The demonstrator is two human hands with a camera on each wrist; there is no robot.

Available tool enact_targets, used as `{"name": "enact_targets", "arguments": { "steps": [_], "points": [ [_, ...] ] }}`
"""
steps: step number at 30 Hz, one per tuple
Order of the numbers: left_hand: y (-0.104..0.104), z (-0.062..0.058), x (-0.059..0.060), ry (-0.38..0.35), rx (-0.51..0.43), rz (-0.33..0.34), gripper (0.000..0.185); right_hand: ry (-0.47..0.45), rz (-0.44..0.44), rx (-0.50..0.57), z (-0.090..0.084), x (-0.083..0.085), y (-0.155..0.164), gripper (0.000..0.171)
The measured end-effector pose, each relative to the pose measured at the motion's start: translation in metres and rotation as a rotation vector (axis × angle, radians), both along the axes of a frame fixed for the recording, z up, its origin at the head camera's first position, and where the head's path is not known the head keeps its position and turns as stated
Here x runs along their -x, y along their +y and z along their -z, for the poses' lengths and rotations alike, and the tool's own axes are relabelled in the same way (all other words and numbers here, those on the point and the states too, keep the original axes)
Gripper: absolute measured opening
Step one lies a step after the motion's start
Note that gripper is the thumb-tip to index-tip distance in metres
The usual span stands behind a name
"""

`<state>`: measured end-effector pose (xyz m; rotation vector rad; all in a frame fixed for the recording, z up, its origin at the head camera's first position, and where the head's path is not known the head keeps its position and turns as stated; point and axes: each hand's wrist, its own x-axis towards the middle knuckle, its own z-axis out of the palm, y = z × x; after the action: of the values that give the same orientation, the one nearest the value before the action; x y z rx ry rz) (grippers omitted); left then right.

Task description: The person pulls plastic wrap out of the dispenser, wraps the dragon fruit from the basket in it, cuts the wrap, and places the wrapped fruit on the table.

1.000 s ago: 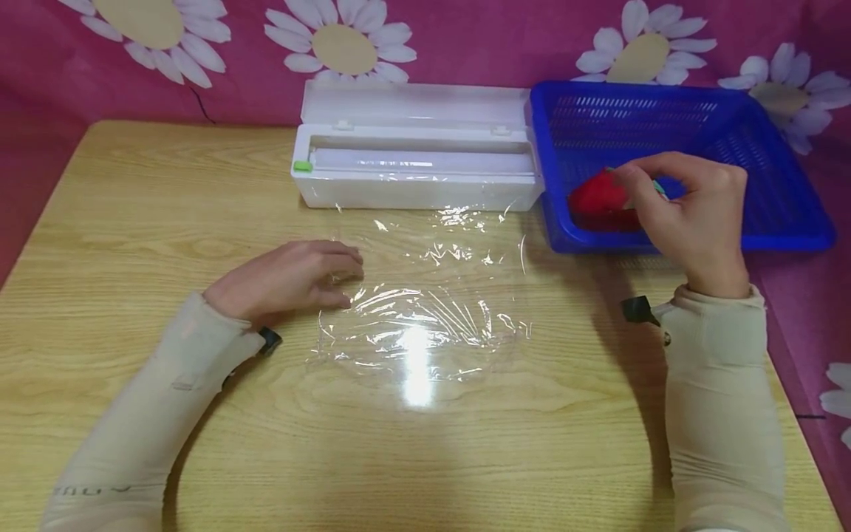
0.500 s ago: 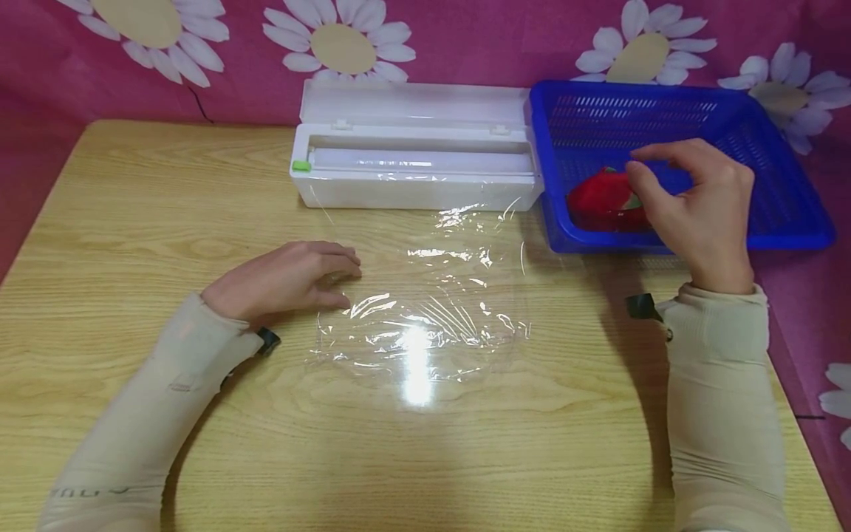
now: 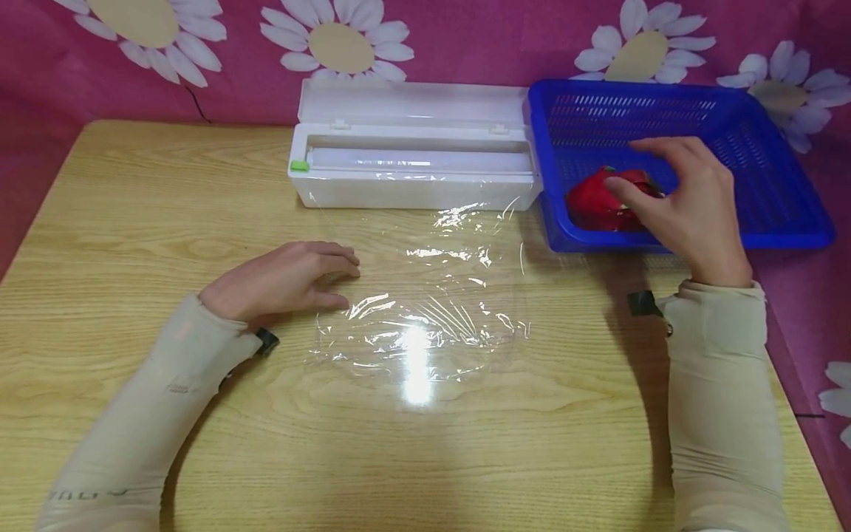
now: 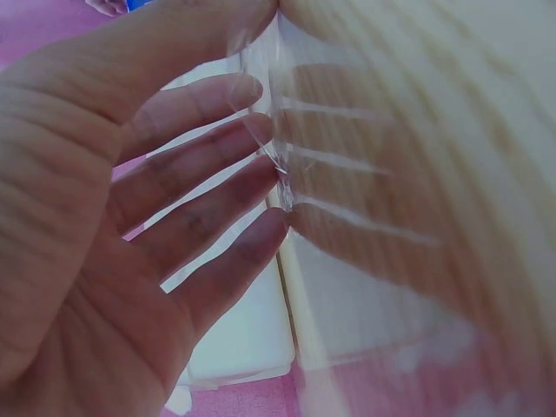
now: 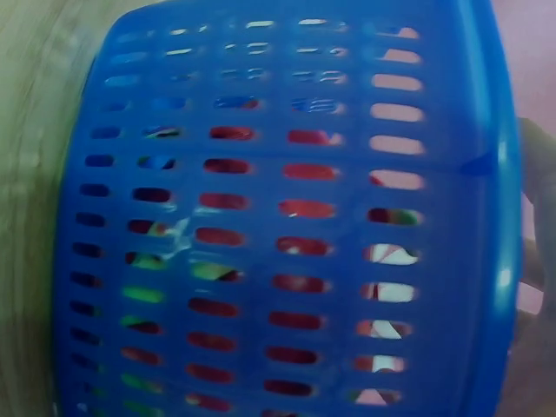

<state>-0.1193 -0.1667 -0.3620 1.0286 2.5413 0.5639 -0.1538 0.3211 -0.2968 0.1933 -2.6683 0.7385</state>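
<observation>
A crumpled sheet of clear cling film (image 3: 425, 318) lies flat on the wooden table (image 3: 133, 192). My left hand (image 3: 299, 273) rests palm down, straight fingertips on the film's left edge; in the left wrist view its fingers (image 4: 200, 200) meet the film's edge (image 4: 365, 174). A red rounded object (image 3: 592, 203) with a bit of green lies in the near left corner of the blue basket (image 3: 798, 236). My right hand (image 3: 685, 199) hovers over it, thumb against its front, fingers arched above it. Through the basket wall (image 5: 287, 104), the right wrist view shows red patches (image 5: 304, 246).
A white cling-film dispenser box (image 3: 412, 185) with its lid open and a green slider stands at the table's back edge, touching the basket's left side; it shows blurred as dispenser box (image 4: 243, 339). A pink daisy-print cloth (image 3: 465, 44) hangs behind.
My right hand let go of the top of the red object, lifted its fingers, then brought the thumb down against the object's front. The left hand and the film have stayed put.
</observation>
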Motion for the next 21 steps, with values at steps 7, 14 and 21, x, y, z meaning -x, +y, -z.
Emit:
{"name": "enact_targets", "arguments": {
  "steps": [7, 14, 21],
  "points": [
    [0.0, 0.0, 0.0, 0.0, 0.009, 0.006, 0.047, -0.07, -0.032, -0.022, 0.006, 0.006, 0.005, 0.065],
    [0.0, -0.001, 0.0, -0.01, 0.008, 0.003, 0.046, -0.078, -0.043, -0.05, 0.01, 0.011, 0.006, 0.067],
    [0.0, -0.001, 0.0, -0.002, 0.012, 0.01, 0.046, -0.13, -0.062, -0.069, 0.014, 0.014, 0.008, 0.07]
  ]
}}
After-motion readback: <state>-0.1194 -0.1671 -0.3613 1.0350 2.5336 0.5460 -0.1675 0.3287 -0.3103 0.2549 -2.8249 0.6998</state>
